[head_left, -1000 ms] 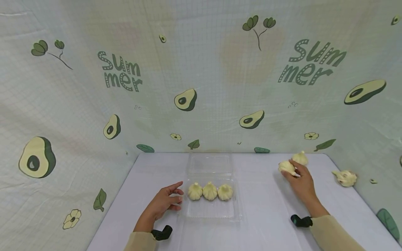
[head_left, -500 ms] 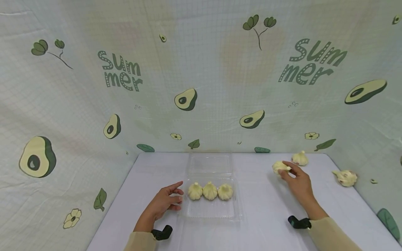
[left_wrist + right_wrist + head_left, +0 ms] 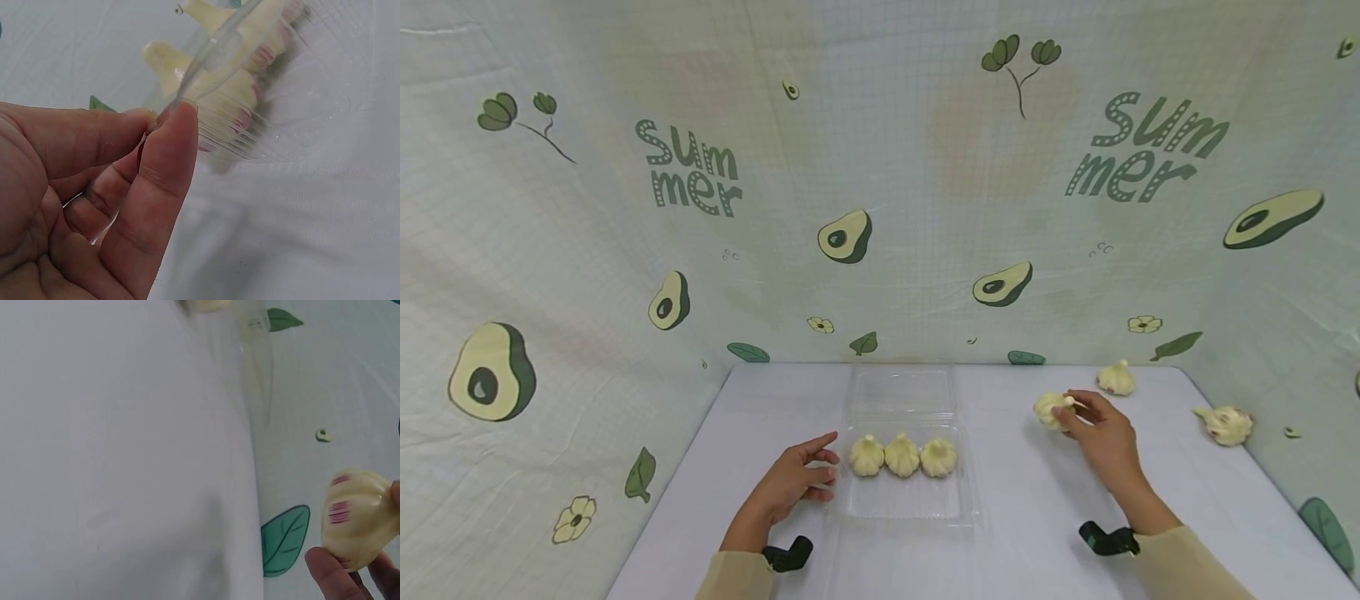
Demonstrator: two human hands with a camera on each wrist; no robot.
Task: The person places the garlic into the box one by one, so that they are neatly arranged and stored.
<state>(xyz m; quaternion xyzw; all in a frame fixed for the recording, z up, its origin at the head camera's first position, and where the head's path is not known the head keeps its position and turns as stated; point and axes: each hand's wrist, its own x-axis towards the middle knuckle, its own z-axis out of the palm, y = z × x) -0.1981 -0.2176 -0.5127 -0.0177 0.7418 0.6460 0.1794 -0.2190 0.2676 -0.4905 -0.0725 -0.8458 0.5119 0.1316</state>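
Note:
A clear plastic clamshell box (image 3: 904,504) lies with its lid folded back on the table. Three garlic bulbs (image 3: 902,456) stand side by side in a row along its far half. My left hand (image 3: 790,482) is at the box's left side; in the left wrist view its thumb and a finger (image 3: 172,150) pinch the box's rim. Right of the box, above the table, my right hand (image 3: 1107,440) holds another garlic bulb (image 3: 1051,411) between thumb and fingers. The right wrist view shows this bulb (image 3: 356,519), cream with purplish streaks, partly cut off by the frame's edge.
One more garlic bulb (image 3: 1117,379) sits at the table's far right. Another bulb (image 3: 1227,426) lies on its side by the right edge. A printed cloth (image 3: 917,167) hangs behind and around the white table (image 3: 1022,533).
My right hand has moved left with the garlic bulb, away from the bulb at the far right. The left hand and the box have stayed put.

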